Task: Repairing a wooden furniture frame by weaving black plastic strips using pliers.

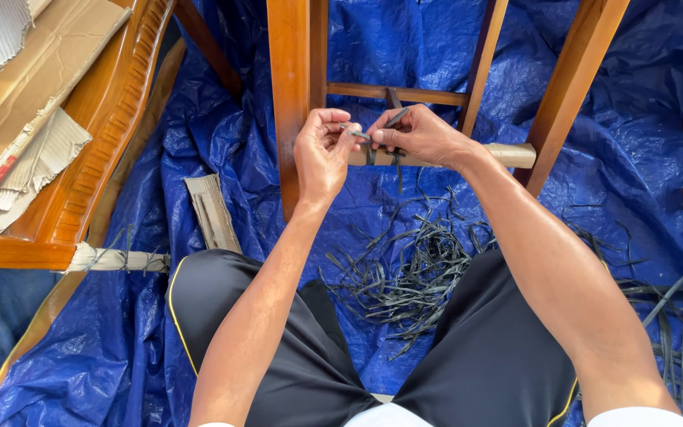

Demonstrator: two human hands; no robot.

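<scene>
Head view, looking down at a seated person in black shorts (302,356) on a blue tarp (634,134). Left hand (322,154) and right hand (419,136) meet in front of a wooden furniture frame (294,79); both pinch a dark strap (395,119) over a paper-wrapped crossbar (515,155). Left fingertips also grip a thin grey tool (355,132); kind unclear. Loose pile of cut dark strips (413,269) lies on tarp between the knees, more strips to the right. Carved wooden piece (96,134) and corrugated cardboard (17,79) at left.
</scene>
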